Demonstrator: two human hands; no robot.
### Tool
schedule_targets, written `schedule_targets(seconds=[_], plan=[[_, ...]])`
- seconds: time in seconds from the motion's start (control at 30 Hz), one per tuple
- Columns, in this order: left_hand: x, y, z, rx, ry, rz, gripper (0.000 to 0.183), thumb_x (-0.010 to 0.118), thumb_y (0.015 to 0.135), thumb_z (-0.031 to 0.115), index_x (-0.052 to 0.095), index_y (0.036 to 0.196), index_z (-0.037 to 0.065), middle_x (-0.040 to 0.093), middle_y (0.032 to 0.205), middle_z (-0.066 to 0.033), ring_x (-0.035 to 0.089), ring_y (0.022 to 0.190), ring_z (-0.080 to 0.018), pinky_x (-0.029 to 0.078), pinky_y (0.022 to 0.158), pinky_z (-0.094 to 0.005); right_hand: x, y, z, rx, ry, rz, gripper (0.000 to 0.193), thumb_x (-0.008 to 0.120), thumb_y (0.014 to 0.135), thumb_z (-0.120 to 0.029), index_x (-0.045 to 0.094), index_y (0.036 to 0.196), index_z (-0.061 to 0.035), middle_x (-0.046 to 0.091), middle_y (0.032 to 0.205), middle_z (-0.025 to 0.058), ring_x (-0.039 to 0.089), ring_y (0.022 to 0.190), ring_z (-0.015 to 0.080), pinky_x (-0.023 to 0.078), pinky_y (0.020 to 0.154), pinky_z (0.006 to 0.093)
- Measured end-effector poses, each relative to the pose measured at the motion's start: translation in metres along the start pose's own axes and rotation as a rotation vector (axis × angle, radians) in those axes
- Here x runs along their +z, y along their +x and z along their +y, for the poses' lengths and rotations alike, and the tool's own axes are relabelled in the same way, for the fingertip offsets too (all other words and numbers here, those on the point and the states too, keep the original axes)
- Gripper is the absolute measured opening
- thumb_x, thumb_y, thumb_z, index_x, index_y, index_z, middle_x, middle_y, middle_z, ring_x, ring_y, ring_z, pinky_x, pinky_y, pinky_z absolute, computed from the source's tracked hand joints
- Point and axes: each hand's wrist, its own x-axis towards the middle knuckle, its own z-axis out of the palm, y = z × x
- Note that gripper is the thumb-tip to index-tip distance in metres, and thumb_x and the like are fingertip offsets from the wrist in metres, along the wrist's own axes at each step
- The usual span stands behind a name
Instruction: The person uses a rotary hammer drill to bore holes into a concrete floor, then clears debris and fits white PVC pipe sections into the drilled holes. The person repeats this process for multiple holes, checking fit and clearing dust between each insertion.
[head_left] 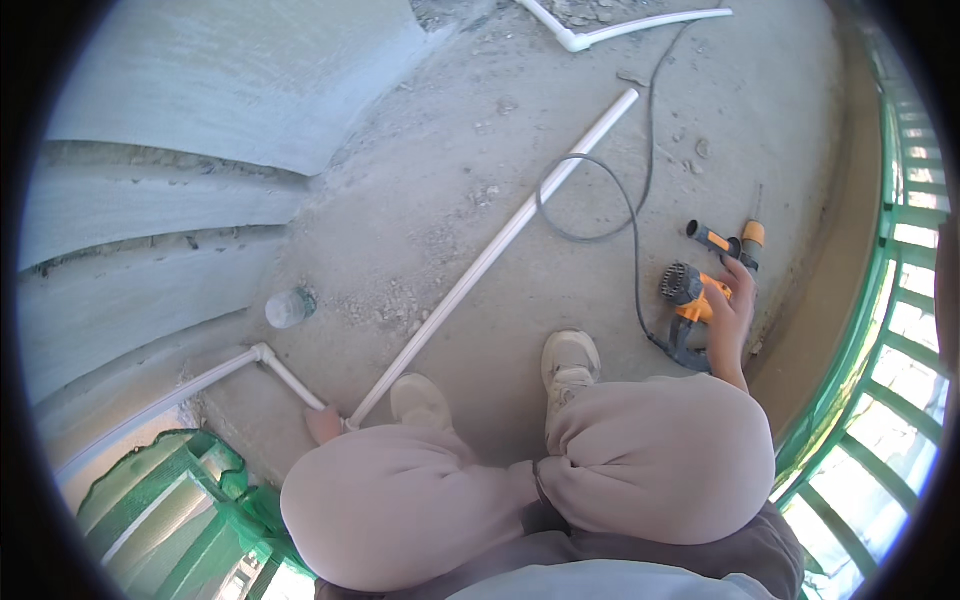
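Observation:
I am squatting on a rough concrete floor (480, 170), my knees filling the lower part of the view. My right hand (732, 318) is closed around the body of an orange and black power drill (700, 290) lying on the floor at the right. My left hand (323, 424) is mostly hidden behind my left knee; it sits at the near end of a long white plastic pipe (490, 255) where that meets a shorter white pipe with an elbow fitting (262, 352). Whether its fingers grip the pipe is hidden.
The drill's black cable (590, 235) loops across the long pipe. A clear plastic bottle (289, 306) lies by the grey wall (150, 250) on the left. More white pipe (620, 28) lies at the far end. Green railing (900, 330) runs along the right; green mesh (180, 490) is at lower left.

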Motion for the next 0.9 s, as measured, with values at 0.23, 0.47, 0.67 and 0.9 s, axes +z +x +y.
schedule_targets(seconds=[0.23,0.47,0.67,0.9], plan=[[-0.010,-0.013,-0.015,0.085,0.315,-0.232,0.028,0.065,0.079,0.006,0.060,0.099,-0.013,0.068,0.088,-0.0255,0.069,0.083,-0.0363,0.053,0.078,-0.0491,0.188,0.132,-0.074,-0.614,-0.373,-0.469,0.040,0.071,0.095,-0.021,0.063,0.131,-0.0045,0.053,0.149,0.0179,0.052,0.137,0.0396,0.043,0.114,0.0469],[-0.020,-0.061,-0.018,-0.007,0.200,-0.192,0.024,0.063,0.080,0.004,0.060,0.098,-0.012,0.066,0.083,-0.0227,0.068,0.076,-0.0334,0.052,0.070,-0.0474,0.236,0.162,-0.094,-0.999,-0.601,-0.930,0.035,0.063,0.101,-0.034,0.066,0.125,-0.0083,0.068,0.122,0.0152,0.060,0.125,0.0360,0.047,0.106,0.0505],[-0.041,-0.109,-0.008,-0.103,0.001,-0.104,0.022,0.061,0.080,0.002,0.060,0.097,-0.011,0.064,0.080,-0.0202,0.066,0.071,-0.0309,0.052,0.063,-0.0460,0.208,0.172,-0.083,-0.962,-0.690,-1.175,0.037,0.063,0.101,-0.036,0.066,0.121,-0.0053,0.070,0.111,0.0196,0.067,0.104,0.0426,0.052,0.090,0.0541],[-0.075,-0.136,0.076,-0.201,-0.451,0.124,0.019,0.058,0.080,0.000,0.059,0.096,-0.010,0.063,0.075,-0.0173,0.065,0.064,-0.0279,0.051,0.055,-0.0443,0.189,0.187,-0.077,-1.052,-0.589,-1.087,0.039,0.062,0.100,-0.042,0.065,0.112,-0.0048,0.070,0.096,0.0200,0.067,0.091,0.0452,0.052,0.078,0.0549]])
